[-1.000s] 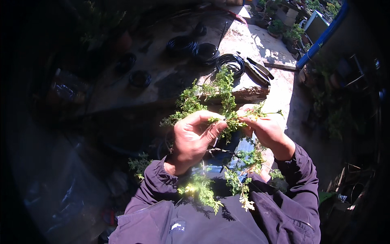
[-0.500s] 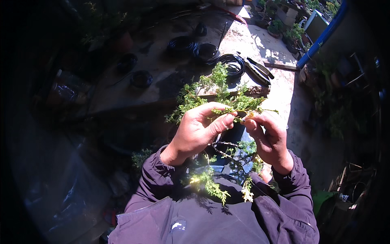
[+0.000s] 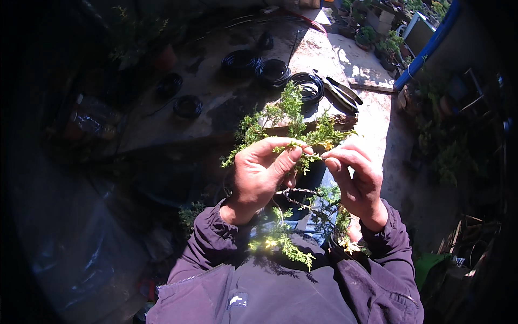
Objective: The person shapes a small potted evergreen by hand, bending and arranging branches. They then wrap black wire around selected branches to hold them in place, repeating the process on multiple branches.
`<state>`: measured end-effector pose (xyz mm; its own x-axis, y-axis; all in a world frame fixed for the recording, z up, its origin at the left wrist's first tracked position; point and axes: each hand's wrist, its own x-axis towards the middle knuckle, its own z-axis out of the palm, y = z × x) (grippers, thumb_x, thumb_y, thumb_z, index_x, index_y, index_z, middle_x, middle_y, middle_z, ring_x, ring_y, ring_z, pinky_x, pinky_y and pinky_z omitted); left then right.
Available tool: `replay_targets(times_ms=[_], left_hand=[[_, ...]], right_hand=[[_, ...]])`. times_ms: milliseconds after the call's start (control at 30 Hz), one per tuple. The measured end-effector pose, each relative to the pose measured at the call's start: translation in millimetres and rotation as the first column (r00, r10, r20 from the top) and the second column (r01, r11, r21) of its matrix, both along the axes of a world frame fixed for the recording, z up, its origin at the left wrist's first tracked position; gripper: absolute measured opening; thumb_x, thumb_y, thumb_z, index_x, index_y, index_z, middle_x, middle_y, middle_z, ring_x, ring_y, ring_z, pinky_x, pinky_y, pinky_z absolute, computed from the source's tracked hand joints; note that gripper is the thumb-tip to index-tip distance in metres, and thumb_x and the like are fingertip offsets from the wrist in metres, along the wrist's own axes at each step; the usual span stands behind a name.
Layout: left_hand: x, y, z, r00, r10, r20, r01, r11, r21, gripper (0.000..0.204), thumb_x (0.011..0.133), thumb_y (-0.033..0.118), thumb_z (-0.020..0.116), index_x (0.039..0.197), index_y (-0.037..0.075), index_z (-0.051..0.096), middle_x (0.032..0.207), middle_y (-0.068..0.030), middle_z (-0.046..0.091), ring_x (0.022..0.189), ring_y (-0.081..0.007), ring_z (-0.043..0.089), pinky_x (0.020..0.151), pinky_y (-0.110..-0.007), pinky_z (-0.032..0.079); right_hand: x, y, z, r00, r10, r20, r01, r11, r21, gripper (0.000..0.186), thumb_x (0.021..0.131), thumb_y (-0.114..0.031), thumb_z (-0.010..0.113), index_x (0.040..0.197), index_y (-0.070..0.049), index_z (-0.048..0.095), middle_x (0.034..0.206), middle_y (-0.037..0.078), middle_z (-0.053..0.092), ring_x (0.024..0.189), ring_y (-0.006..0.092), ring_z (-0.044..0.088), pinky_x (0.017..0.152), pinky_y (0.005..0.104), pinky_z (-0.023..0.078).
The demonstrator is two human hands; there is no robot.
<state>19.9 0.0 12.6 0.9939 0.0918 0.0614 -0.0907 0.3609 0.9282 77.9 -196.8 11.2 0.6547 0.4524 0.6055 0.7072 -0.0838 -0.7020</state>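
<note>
Pots point(image 3: 365, 47): small green plants are held in them at the sunlit upper right; at the upper left, dark foliage is seen beside a reddish pot point(image 3: 164, 57), much of it lost in shade.
Clear packet point(image 3: 97, 117): it is set in shadow at the left; its contents cannot be made out.
Wire coils point(image 3: 272, 73): black rings of several sizes are spread over the tabletop point(image 3: 218, 103), the leftmost ones shaded.
Pliers point(image 3: 342, 94): they are laid just beside the nearest large coil, their dark handles spread.
Blue pole point(image 3: 423, 54): the upper right corner is crossed by it at a slant.
Obstruction: the table's near edge is partly covered by foliage, and some inner stems are hidden behind the hands.
Evergreen plant point(image 3: 292, 105): its upper sprays are raised beyond the hands; lower branches are hung below them, before the dark clothing.
Left hand point(image 3: 256, 174): a leafy sprig point(image 3: 308, 157) is pinched between thumb and forefinger.
Right hand point(image 3: 359, 175): thumb and forefinger are brought close together just beside the sprig's end; whether any greenery is gripped cannot be told.
</note>
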Motion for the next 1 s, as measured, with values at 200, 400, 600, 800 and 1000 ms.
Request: replay_targets(times_ms=[200, 400, 600, 800, 1000], left_hand=[[-1.9, -1.8, -4.6, 0.998, -0.035, 0.062, 0.021, 0.977, 0.211, 0.015, 0.096, 0.002, 0.067, 0.11, -0.002, 0.071, 0.088, -0.0053, 0.074, 0.063, -0.0036, 0.06, 0.052, -0.019, 0.046], [-13.3, -4.9, -6.9, 0.963, -0.185, 0.198, 0.102, 0.924, 0.368, 0.014, 0.091, -0.005, 0.065, 0.103, -0.002, 0.072, 0.077, -0.0045, 0.068, 0.063, -0.0056, 0.06, 0.057, -0.023, 0.049], [-19.6, -1.9, -11.7, 0.977, -0.172, 0.13, 0.129, 0.95, 0.286, 0.01, 0.087, -0.001, 0.075, 0.097, -0.002, 0.073, 0.081, -0.0073, 0.073, 0.065, -0.007, 0.062, 0.058, -0.024, 0.051], [-21.6, 2.6, -15.9, 0.993, -0.113, 0.028, 0.104, 0.969, 0.225, 0.009, 0.094, 0.007, 0.071, 0.096, -0.001, 0.073, 0.075, -0.0028, 0.068, 0.061, -0.0047, 0.058, 0.054, -0.021, 0.046], [-19.8, 5.2, -13.9, 0.984, -0.121, 0.132, 0.078, 0.953, 0.292, 0.005, 0.095, 0.004, 0.068, 0.096, -0.001, 0.069, 0.073, -0.001, 0.065, 0.062, -0.0043, 0.058, 0.053, -0.021, 0.045]], right_hand=[[-6.0, 0.6, 48.8, 0.861, 0.033, 0.508, 0.136, 0.947, -0.291, 0.023, 0.077, -0.007, 0.073, 0.099, 0.0, 0.069, 0.078, 0.007, 0.059, 0.064, 0.0185, 0.059, 0.053, 0.0318, 0.045], [33.0, 3.0, 90.4, 0.85, 0.527, -0.015, -0.459, 0.726, -0.511, 0.01, 0.082, -0.011, 0.077, 0.086, -0.005, 0.069, 0.075, 0.005, 0.057, 0.067, 0.0265, 0.056, 0.058, 0.0356, 0.045], [70.5, 25.2, 22.2, 0.137, 0.412, -0.901, -0.629, 0.739, 0.242, 0.019, 0.094, -0.019, 0.072, 0.092, -0.001, 0.073, 0.085, 0.001, 0.073, 0.078, 0.0088, 0.067, 0.068, 0.0236, 0.051], [58.5, 19.5, 20.3, 0.801, 0.49, -0.344, -0.573, 0.795, -0.201, 0.022, 0.096, -0.017, 0.068, 0.113, -0.003, 0.068, 0.099, 0.005, 0.066, 0.085, 0.0136, 0.062, 0.072, 0.029, 0.05], [71.2, 21.6, 16.3, 0.65, 0.391, 0.652, -0.232, 0.918, -0.32, 0.043, 0.077, -0.016, 0.071, 0.12, -0.01, 0.067, 0.099, 0.002, 0.064, 0.081, 0.0193, 0.063, 0.066, 0.0337, 0.053]])
